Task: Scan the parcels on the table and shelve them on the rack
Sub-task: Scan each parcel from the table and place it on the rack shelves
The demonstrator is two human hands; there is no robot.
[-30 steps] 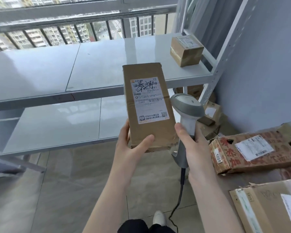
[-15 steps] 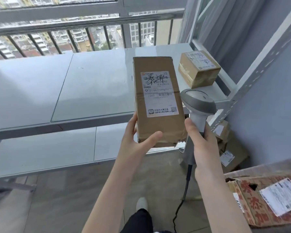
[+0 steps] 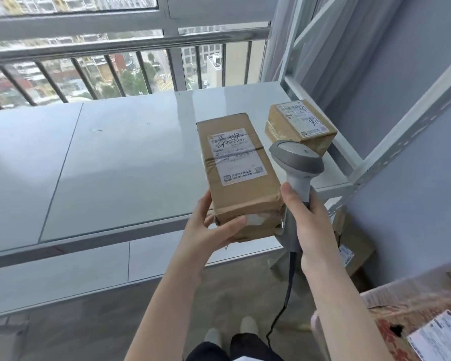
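Holding the long parcel (image 3: 238,175) by its near end in your left hand (image 3: 211,231), thumb on top, over the rack's top shelf (image 3: 130,162), w/ right hand (image 3: 309,220) wrapped round the scanner (image 3: 296,162), you're at shelving, I'd say: next, set it flat beside the small parcel (image 3: 301,126).

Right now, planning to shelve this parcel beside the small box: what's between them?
In the head view, only the scanner in the right hand comes between the parcel and the small box; the shelf there shows bare.
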